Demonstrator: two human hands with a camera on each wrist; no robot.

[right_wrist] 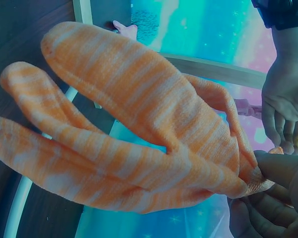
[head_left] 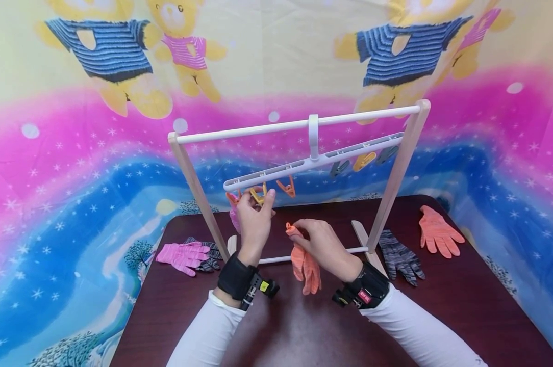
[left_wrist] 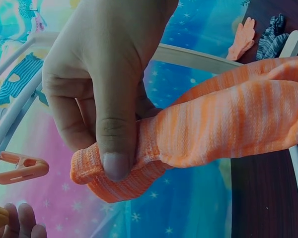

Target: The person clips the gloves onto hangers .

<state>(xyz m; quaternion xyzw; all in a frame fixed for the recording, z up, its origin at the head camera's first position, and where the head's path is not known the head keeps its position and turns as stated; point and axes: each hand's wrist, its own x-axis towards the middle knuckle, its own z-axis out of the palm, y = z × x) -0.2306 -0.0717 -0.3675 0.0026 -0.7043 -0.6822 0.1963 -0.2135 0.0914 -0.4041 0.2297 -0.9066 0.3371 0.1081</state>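
My left hand (head_left: 254, 224) pinches a yellow clothespin (head_left: 260, 195) under the left arm of a white clip hanger (head_left: 299, 165). Lower and to the right, my right hand (head_left: 326, 245) pinches an orange striped knit glove (head_left: 305, 267) by its cuff, the glove's fingers hanging down. In the right wrist view this glove (right_wrist: 139, 158) fills the middle, and its cuff is bunched between thumb and fingers. Left of the yellow clothespin, a pink glove (head_left: 234, 216) hangs below an orange clothespin (head_left: 232, 197), partly hidden by my left hand. Another orange clothespin (head_left: 286, 187) hangs free.
The hanger, tilted down to the left, hooks on a white rod (head_left: 253, 131) between wooden posts (head_left: 396, 178). Grey and yellow clothespins (head_left: 364, 161) hang at its right. Pink (head_left: 182, 257) and dark gloves lie left; a dark glove (head_left: 400, 257) and an orange glove (head_left: 439, 233) lie right.
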